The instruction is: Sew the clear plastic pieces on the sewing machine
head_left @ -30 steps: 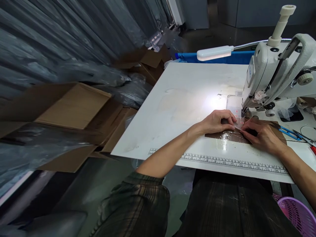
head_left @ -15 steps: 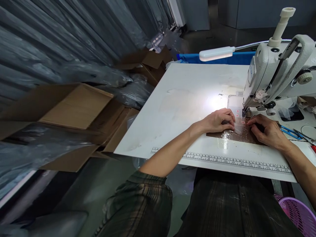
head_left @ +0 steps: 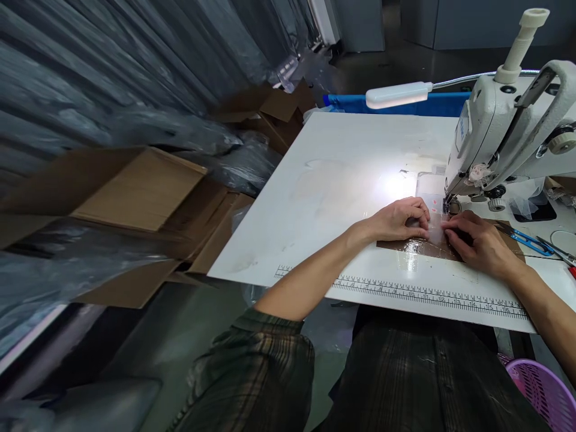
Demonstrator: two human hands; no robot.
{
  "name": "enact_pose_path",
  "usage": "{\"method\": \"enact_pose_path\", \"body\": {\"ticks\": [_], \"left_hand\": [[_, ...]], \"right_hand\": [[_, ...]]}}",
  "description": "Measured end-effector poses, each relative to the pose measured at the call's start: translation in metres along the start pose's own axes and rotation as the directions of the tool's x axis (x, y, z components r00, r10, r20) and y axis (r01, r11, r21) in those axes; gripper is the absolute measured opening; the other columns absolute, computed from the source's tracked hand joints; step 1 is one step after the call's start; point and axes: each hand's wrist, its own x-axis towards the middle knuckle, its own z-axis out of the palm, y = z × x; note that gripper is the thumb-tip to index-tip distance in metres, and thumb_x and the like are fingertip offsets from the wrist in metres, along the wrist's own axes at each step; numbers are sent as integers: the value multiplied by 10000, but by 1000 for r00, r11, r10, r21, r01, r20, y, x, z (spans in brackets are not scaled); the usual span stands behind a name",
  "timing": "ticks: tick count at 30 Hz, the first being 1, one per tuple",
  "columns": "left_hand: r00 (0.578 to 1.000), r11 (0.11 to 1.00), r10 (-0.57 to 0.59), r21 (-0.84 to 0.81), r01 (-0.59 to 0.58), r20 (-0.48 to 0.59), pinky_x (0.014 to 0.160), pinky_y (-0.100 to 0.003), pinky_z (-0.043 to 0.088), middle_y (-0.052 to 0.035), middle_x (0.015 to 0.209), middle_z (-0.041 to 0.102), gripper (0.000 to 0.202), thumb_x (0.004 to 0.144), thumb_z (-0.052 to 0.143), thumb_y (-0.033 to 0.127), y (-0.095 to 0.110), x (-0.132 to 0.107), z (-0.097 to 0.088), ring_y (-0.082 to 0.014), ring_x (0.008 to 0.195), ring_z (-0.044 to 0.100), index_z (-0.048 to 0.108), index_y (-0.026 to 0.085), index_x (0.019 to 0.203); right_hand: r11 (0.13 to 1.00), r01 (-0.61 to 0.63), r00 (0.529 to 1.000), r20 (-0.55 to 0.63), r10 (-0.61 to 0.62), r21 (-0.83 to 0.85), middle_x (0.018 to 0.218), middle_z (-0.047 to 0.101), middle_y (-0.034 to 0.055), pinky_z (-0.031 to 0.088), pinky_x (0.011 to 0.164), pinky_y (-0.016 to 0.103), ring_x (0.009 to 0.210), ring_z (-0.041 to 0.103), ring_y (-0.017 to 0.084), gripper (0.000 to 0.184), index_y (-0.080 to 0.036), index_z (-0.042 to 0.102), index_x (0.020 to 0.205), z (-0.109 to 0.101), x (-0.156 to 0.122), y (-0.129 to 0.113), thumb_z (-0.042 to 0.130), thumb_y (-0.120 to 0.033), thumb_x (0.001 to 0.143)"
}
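A sheer whitish piece of fabric (head_left: pixel 435 233) with small pink-red marks lies under the presser foot of the white sewing machine (head_left: pixel 483 132). My left hand (head_left: pixel 402 219) is curled at the fabric's left side, fingertips and thumb closed on its edge. From the right, my right hand (head_left: pixel 479 243) pinches the fabric just in front of the presser foot (head_left: pixel 446 204). Beneath both hands is a shiny brown sheet (head_left: pixel 418 248) taped to the table. The fabric between the hands is partly covered by fingers.
Blue thread snips (head_left: pixel 533 241) and red-handled scissors (head_left: pixel 572 271) lie right of my right hand. A printed ruler (head_left: pixel 405 294) runs along the front edge of the white table (head_left: pixel 333 174). A lamp (head_left: pixel 398 95) hangs behind. Open cardboard boxes (head_left: pixel 139 192) stand left; a purple basket (head_left: pixel 540 390) sits low right.
My right hand has shifted slightly left, closer to my left hand. Less of the fabric's marked part shows in front of the presser foot. My left hand stays nearly in place.
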Motion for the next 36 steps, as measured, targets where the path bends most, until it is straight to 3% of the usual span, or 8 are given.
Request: {"method": "enact_pose_path", "body": {"ticks": [5, 15, 22, 31, 36], "left_hand": [[1000, 1000, -13, -20, 12, -27, 839, -318, 522, -48, 970, 675, 123, 921, 657, 246, 0, 0, 0, -150, 920, 620, 705, 179, 829], [999, 997, -22, -75, 19, -38, 856, -315, 527, -50, 980, 695, 123, 908, 651, 241, 0, 0, 0, -148, 929, 634, 710, 186, 815], [999, 997, -39, -74, 37, -21, 861, -324, 521, -49, 976, 680, 148, 924, 619, 259, 2, 0, -2, -150, 927, 629, 683, 181, 816], [997, 995, -9, -99, 2, -76, 842, -338, 535, -65, 935, 691, 179, 963, 557, 277, 0, -1, -1, -155, 884, 636, 691, 177, 897], [998, 987, 9, -160, 2, 68, 1009, -366, 519, -62, 1148, 699, 196, 885, 631, 159, -3, -4, -12, -166, 1078, 649, 717, 223, 1049]], "right_hand": [[999, -10, 999, 48, 12, -31, 1012, 684, 101, 609, 841, 399, 897, 700, 228, 171, -238, 677, 990, 4, -2, 4, 512, -266, 958], [999, -47, 998, 39, 46, 5, 951, 725, 84, 597, 776, 372, 835, 705, 212, 184, -224, 682, 972, -2, 2, 2, 510, -288, 956], [996, 72, 991, 114, -65, -57, 1010, 714, 99, 592, 828, 394, 944, 691, 243, 188, -224, 686, 1045, -4, 3, -5, 560, -223, 905], [995, 44, 998, 43, -41, -91, 982, 717, 110, 594, 758, 375, 852, 692, 230, 213, -208, 708, 897, 3, 5, -8, 513, -264, 960], [999, 17, 1000, 17, -17, -34, 935, 723, 98, 582, 763, 376, 832, 693, 227, 207, -211, 692, 857, 6, 5, -7, 517, -266, 952]]}}
